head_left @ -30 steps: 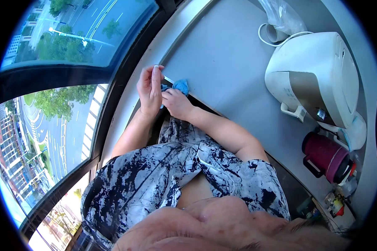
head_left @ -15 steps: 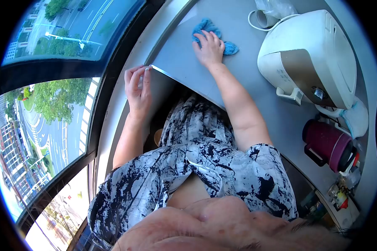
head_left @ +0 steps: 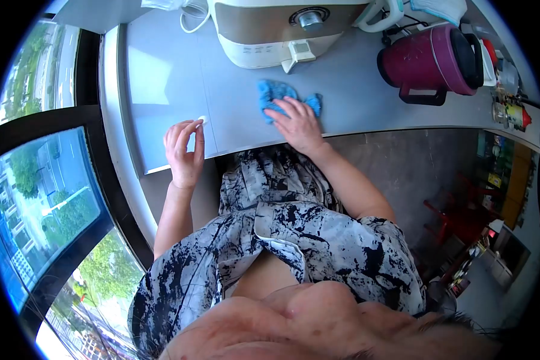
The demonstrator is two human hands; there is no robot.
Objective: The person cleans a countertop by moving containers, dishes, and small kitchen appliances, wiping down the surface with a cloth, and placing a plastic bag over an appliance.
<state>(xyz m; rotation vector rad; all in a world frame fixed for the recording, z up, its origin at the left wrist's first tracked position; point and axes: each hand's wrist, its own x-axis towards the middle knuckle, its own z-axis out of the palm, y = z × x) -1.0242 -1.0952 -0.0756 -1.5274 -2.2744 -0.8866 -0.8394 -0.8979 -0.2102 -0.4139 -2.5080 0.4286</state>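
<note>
My right hand (head_left: 299, 127) lies on a crumpled blue cloth (head_left: 272, 95), which rests on the grey-blue countertop (head_left: 240, 123) near its front edge. Its fingers curl over the cloth, and parts of the cloth stick out on both sides of them. Off to the left, my left hand (head_left: 185, 153) is raised at the counter's edge with thumb and fingers pinched together. A small white thing (head_left: 203, 120) shows at those fingertips; what it is cannot be made out.
Behind the cloth stands a white and brown appliance (head_left: 252, 33) with a knob. A dark red jug (head_left: 423, 57) is to its right, with small bottles (head_left: 513, 114) beyond. Windows (head_left: 48, 198) line the left side. A red chair (head_left: 462, 213) stands lower right.
The view has turned towards the appliance and jug. My right hand has moved away from my left hand and out over the counter with the blue cloth. The left hand stays pinched.
</note>
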